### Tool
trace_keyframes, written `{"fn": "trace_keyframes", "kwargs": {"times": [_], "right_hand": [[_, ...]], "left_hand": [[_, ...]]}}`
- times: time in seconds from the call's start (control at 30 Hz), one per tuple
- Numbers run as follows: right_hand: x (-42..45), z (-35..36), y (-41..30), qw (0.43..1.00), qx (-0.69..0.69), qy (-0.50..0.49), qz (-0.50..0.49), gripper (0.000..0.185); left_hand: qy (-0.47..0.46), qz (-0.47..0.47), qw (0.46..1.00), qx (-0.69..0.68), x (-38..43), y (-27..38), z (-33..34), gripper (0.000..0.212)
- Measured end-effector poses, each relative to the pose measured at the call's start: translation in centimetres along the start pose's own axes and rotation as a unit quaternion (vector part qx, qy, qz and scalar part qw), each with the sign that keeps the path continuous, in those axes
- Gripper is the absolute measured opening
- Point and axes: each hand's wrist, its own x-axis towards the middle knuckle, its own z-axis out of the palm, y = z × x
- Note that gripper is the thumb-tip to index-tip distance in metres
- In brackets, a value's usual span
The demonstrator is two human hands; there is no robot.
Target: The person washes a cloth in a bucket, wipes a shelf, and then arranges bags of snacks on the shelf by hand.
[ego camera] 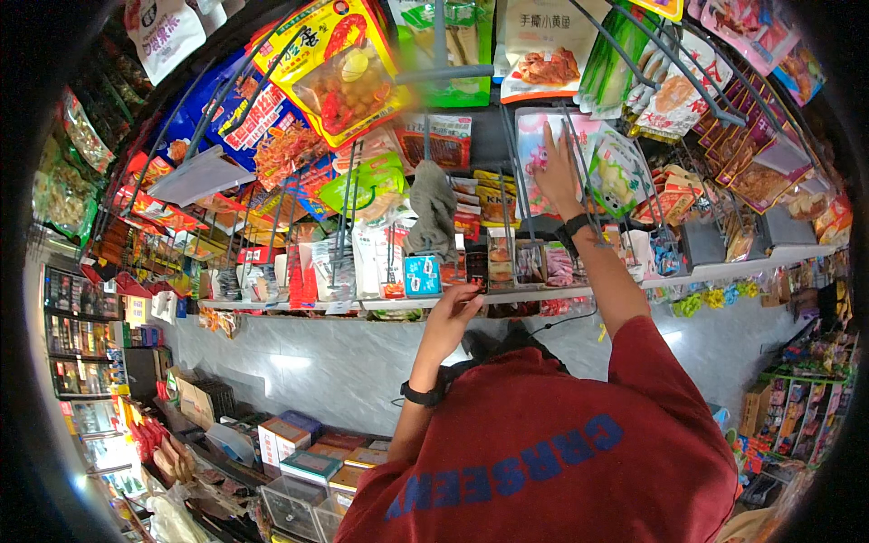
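My right hand (558,175) reaches up among the metal display hooks. Its fingers are apart and lie against the front of a pink and white snack pouch (533,146). Lower down, my left hand (451,319) is at the front edge of the shelf (529,296), fingers partly curled. Its fingertips are by a small dark packet (477,266); whether they grip it cannot be told. A blue box (422,276) stands just left of that packet. Above the box, a grey cloth (432,207) hangs from a hook. Right of my right hand hangs a green and white pouch (616,173).
Metal hooks (445,73) jut out overhead, holding a yellow snack bag (346,75) and other bags. Below the shelf is a grey tiled floor (299,353). Stacked boxes (312,465) and a clear plastic bin (292,502) stand across the aisle.
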Motion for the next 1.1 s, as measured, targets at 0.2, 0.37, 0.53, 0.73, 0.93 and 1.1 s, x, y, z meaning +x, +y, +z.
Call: {"fn": "trace_keyframes", "kwargs": {"times": [0.2, 0.37, 0.53, 0.73, 0.93, 1.1], "right_hand": [[0.9, 0.6, -0.6, 0.999, -0.035, 0.037, 0.011, 0.093], [1.9, 1.1, -0.4, 0.995, -0.065, 0.074, 0.004, 0.095], [0.5, 1.2, 0.1, 0.994, -0.072, 0.078, -0.019, 0.092], [-0.1, 0.2, -0.8, 0.999, -0.009, 0.045, 0.005, 0.09], [-0.4, 1.1, -0.9, 0.994, -0.072, 0.079, -0.002, 0.091], [-5.0, 0.5, -1.3, 0.995, -0.062, 0.046, -0.059, 0.089]], "left_hand": [[0.008, -0.009, 1.0, -0.007, -0.4, -1.2, -0.4, 0.03], [0.008, -0.005, 1.0, -0.015, -0.5, -1.7, 0.0, 0.031], [0.014, -0.018, 0.999, -0.028, -1.2, -1.7, 0.0, 0.033], [0.013, -0.03, 0.999, -0.022, -1.6, -2.8, -0.1, 0.032], [-0.001, -0.018, 0.999, -0.032, -2.0, -3.2, 0.0, 0.03], [-0.002, -0.009, 0.999, -0.049, -2.1, -4.3, -0.6, 0.03]]}}
